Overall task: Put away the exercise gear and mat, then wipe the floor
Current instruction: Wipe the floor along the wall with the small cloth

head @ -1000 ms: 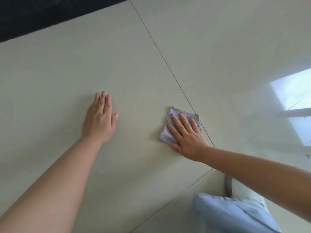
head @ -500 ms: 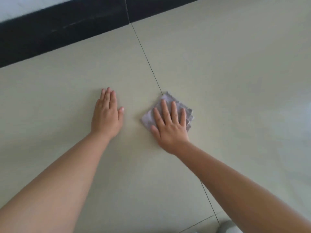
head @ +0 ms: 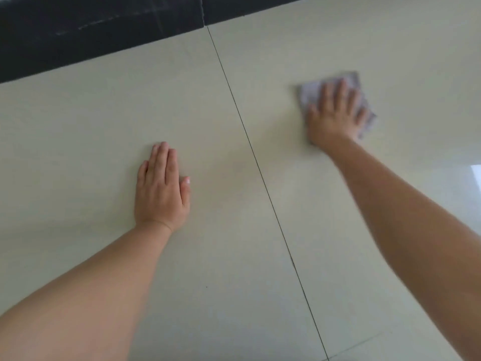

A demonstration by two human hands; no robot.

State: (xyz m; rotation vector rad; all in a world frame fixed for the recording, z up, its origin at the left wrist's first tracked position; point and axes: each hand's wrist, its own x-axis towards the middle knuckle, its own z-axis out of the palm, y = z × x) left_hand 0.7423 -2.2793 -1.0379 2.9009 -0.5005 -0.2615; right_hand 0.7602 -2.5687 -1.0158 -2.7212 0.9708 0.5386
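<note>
A small folded grey cloth point(head: 309, 93) lies flat on the pale tiled floor point(head: 104, 121) at the upper right. My right hand point(head: 334, 114) presses down on it with spread fingers, blurred by motion, and covers most of it. My left hand point(head: 162, 190) rests palm down on the tile left of the dark grout line point(head: 260, 175), fingers together, holding nothing. No exercise gear or mat is in view.
A black skirting band point(head: 99, 29) runs along the top left where the floor meets the wall. A bright window reflection point(head: 476, 173) shows on the tile at the right edge.
My right hand has slid the cloth away from the left hand, across the grout line to the far right tile. The left hand stays planted.
</note>
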